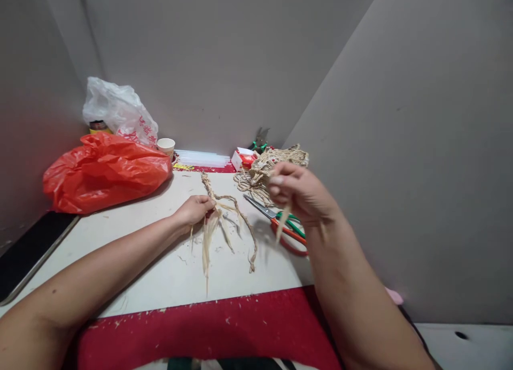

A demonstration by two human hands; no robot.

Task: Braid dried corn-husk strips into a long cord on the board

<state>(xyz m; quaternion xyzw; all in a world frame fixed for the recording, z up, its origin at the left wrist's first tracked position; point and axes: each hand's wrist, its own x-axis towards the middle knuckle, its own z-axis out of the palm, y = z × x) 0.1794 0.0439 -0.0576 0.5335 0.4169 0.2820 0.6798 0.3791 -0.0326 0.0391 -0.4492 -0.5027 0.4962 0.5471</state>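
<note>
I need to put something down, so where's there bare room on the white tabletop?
Mostly bare patches lie between the red bag and the left forearm, and between that forearm, the red cloth and the pale strands. It's crowded on the right: scissors, coiled cord, small box.

The person's bare left arm (108,266) reaches in from the lower left, bent at the elbow, the forearm slanting forward to a nearly straight wrist. The left hand (194,211) is low, its grip closed in a pinch. The bare right arm (355,284) rises steeply from the lower right. The right hand (303,193) is raised, well apart from the left, fingers curled and thumb pressed against them.
</note>
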